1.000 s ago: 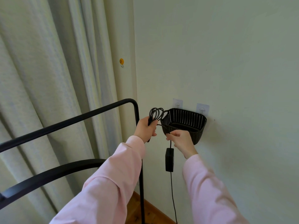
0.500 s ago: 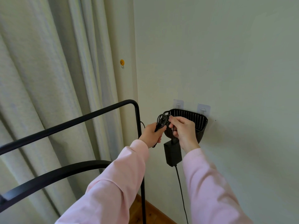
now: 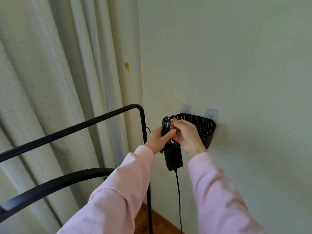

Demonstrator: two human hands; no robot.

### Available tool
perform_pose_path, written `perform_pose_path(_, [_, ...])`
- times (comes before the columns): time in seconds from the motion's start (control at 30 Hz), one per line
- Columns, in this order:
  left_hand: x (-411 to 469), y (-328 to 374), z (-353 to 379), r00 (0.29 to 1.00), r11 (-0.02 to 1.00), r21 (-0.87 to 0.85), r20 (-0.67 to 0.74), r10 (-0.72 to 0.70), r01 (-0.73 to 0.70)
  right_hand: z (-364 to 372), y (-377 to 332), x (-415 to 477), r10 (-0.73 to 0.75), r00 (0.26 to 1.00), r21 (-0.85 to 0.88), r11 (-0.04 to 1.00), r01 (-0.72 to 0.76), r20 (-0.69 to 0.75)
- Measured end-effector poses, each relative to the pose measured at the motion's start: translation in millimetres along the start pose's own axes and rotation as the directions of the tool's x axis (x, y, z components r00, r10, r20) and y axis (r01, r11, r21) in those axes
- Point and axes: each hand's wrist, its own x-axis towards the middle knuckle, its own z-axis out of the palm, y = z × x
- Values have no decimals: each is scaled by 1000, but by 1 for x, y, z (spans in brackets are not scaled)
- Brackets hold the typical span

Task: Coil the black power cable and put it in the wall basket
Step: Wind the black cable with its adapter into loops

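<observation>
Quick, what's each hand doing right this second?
Left hand: closed around the coiled loops of the black power cable.
Right hand: fingers pinching the same cable at the coil, in front of the wall basket.

Left hand [image 3: 159, 138] grips coiled black cable [image 3: 166, 124]; right hand [image 3: 186, 133] pinches it beside wall basket [image 3: 206, 125]; adapter [image 3: 173, 157] dangles below.

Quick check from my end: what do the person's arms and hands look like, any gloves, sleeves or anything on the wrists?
Both arms are in long pale pink sleeves, left sleeve and right sleeve, of soft knit-like fabric with ribbed cuffs ending at the wrists. The left hand and right hand are bare: no gloves. No rings, watch or markings show on the parts visible.
</observation>
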Motion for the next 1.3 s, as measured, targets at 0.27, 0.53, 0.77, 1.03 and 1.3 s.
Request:
perform_pose_path(0.27, [2, -1, -1, 996, 996, -79, -83, -39, 33, -2, 6, 3, -11, 999, 118, 993, 6, 40])
perform_pose_path(0.53, [4, -3, 0, 989, 985, -163, -122, -81, 61, -10, 13, 6, -26, 996, 43, 999, 22, 90])
perform_pose_path(0.77, [2, 0, 2, 975, 989, -126, -197, -98, 74, -27, 26, 5, 95, 985, -195, 973, -122, -142])
perform_pose_path(1.03, [5, 5, -2, 965, 985, -163, -243, -97, 58, -52, 66, -8, 499, 838, -494, 683, -538, -222])
perform_pose_path(1.3, [2, 2, -10, 940, 980, -191, -319, -123, 63, -71, 88, -18, 668, 742, -588, 578, -566, -58])
